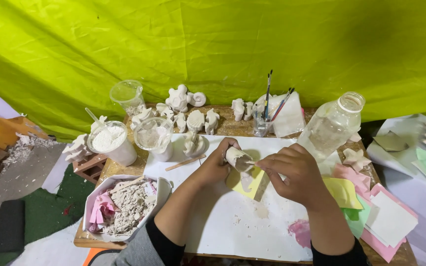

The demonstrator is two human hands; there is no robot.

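Your right hand (294,172) pinches a thin tool (252,162), its tip on the plaster piece (236,158); your left hand (216,163) is closed around that piece, over the white sheet (232,221). Judgement: scrape lightly, turning the piece rather than forcing the tip. Piece: pale, roughly cylindrical, matt. Crumbled plaster tray (124,207) at 8 o'clock; brush jar (262,123) at 12; plastic bottle (334,123) at 1.
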